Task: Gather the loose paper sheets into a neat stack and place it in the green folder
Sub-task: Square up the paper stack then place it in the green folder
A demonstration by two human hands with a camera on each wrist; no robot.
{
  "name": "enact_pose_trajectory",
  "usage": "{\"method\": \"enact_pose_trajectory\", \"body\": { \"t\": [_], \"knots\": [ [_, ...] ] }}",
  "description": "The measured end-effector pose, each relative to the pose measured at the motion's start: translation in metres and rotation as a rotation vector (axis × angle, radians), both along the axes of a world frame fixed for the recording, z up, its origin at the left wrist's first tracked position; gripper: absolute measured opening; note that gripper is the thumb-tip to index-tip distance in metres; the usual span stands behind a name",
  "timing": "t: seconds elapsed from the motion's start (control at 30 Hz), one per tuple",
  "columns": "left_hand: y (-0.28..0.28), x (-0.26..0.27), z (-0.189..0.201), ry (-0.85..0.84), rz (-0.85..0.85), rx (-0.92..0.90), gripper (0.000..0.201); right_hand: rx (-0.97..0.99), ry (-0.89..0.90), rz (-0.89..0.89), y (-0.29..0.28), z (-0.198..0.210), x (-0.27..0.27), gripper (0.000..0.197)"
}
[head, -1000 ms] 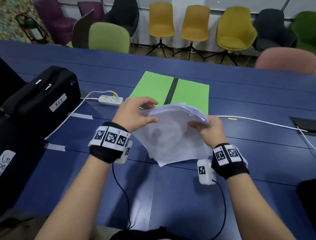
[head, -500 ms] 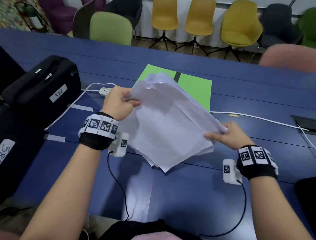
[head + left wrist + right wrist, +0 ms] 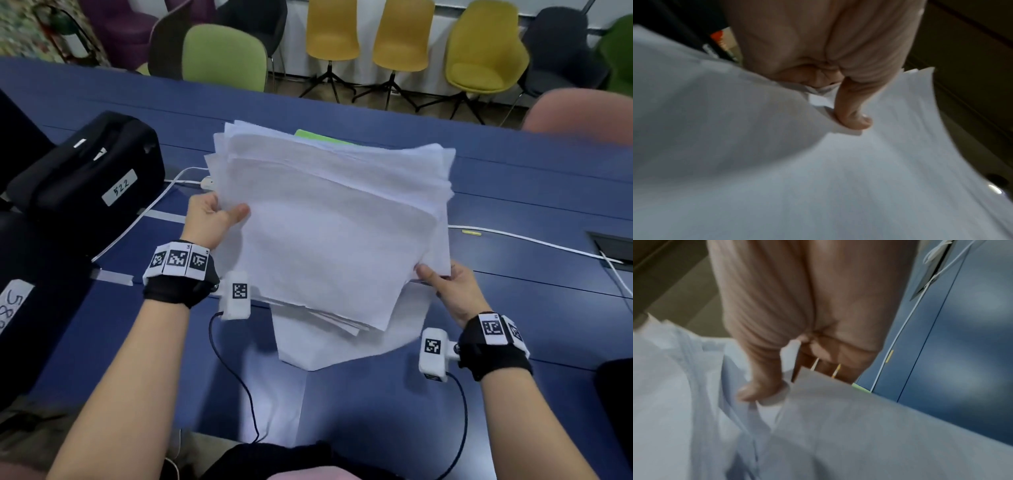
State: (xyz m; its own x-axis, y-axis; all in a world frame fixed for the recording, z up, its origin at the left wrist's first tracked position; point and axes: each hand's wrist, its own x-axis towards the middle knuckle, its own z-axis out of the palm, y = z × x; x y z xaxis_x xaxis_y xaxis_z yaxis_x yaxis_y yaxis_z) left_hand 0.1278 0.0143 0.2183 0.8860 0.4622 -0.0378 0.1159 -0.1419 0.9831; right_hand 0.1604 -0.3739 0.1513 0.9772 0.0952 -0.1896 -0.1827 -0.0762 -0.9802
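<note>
A long blue counter (image 3: 513, 178) fills the room, with green, yellow and dark chairs lined up behind it. On the left sits a soft black bag (image 3: 85, 178) with a white label. A white cord (image 3: 534, 241) runs flat across the top.

The left hand (image 3: 209, 219) grips the left edge of the paper sheets (image 3: 329, 233). Its thumb lies on top and its fingers (image 3: 205, 205) curl under, so the pile cannot slip. The sheets are thin, white and bendy. Their edges do not line up yet; they fan out at the corners. One sheet hangs lower, close to the person. I think both hands hold the pile up off the counter to shuffle the edges straight.

The right hand (image 3: 452, 287) pinches the near right corner, thumb on top, fingers under. Holding two opposite sides keeps the floppy pile from sagging.

The green folder (image 3: 318, 136) lies on the counter behind the sheets. Only a small flat strip of it peeks out above them. The sheets are not in it yet.
</note>
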Motion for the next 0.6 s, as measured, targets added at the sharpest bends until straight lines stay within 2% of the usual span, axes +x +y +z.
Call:
{"method": "enact_pose_trajectory", "body": {
  "t": [0.03, 0.07, 0.13, 0.17, 0.2, 0.3, 0.33, 0.43, 0.6],
  "knots": [
    [0.0, -0.001, -0.009, 0.036, 0.032, -0.059, 0.014, 0.014, -0.009, -0.021, 0.0, -0.003, 0.001, 0.04],
    [-0.003, -0.002, -0.018, 0.073, 0.058, -0.119, 0.019, 0.016, -0.009, -0.034, 0.0, -0.008, 0.002, 0.033],
    [-0.011, -0.008, -0.039, 0.145, 0.105, -0.189, 0.015, -0.027, 0.005, -0.031, 0.005, -0.018, 0.0, 0.006],
    [-0.014, -0.01, -0.05, 0.194, 0.125, -0.19, 0.007, -0.062, 0.036, -0.013, 0.007, -0.024, -0.003, 0.009],
    [-0.018, -0.014, -0.061, 0.253, 0.147, -0.172, 0.012, -0.101, 0.086, 0.037, 0.008, -0.031, -0.008, 0.015],
    [-0.023, -0.024, -0.1, 0.468, 0.206, -0.098, 0.036, -0.305, 0.251, 0.266, 0.001, -0.062, -0.023, 0.081],
    [-0.024, -0.03, -0.111, 0.547, 0.216, -0.086, 0.038, -0.422, 0.304, 0.346, -0.003, -0.072, -0.029, 0.088],
    [-0.022, -0.046, -0.138, 0.778, 0.188, -0.032, 0.042, -0.745, 0.432, 0.539, -0.011, -0.091, -0.045, 0.079],
    [-0.015, -0.068, -0.162, 1.002, 0.079, 0.058, 0.056, -1.102, 0.524, 0.637, -0.022, -0.109, -0.054, 0.069]
  ]
}}
